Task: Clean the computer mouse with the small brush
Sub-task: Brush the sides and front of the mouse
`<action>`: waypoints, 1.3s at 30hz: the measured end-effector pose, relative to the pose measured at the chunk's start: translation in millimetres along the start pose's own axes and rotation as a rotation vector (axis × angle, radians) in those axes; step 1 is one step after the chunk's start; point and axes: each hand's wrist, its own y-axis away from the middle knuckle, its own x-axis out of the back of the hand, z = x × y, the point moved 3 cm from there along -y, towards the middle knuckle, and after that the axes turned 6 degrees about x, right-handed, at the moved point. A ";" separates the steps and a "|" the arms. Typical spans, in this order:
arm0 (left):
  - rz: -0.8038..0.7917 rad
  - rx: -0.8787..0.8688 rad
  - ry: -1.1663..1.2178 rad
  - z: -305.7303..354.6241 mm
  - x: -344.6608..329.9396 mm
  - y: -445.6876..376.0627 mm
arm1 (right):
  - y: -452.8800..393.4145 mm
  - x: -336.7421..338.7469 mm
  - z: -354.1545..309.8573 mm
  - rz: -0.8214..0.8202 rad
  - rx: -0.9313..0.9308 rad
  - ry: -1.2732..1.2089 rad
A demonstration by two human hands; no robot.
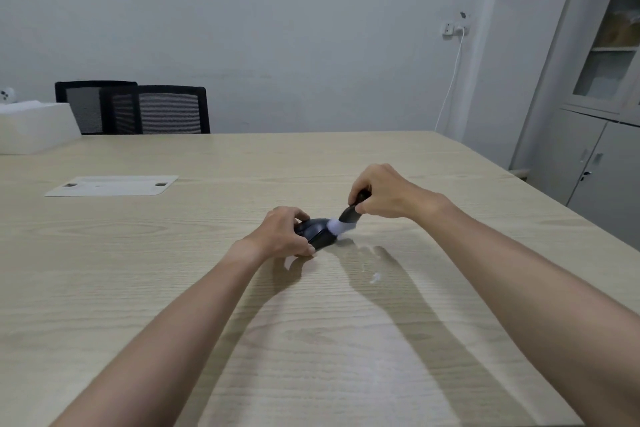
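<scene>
A black computer mouse (318, 231) rests on the light wooden table (311, 322), near its middle. My left hand (284, 231) grips the mouse from the left side, thumb at its near edge, covering part of it. My right hand (379, 191) pinches a small brush (346, 218) with a black handle and white bristles. The bristles press against the right end of the mouse. The upper part of the handle is hidden inside my fingers.
A white flat sheet (112, 185) lies on the table at the far left. A white foam box (34, 126) stands at the far left corner. Two black mesh chairs (138, 109) stand behind the table. A grey cabinet (602, 114) is at the right. A small white speck (375, 277) lies near the mouse.
</scene>
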 end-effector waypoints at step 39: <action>0.081 0.034 0.237 -18.0 3.0 8.8 | -37.4 -36.6 -58.7 -0.159 0.209 0.137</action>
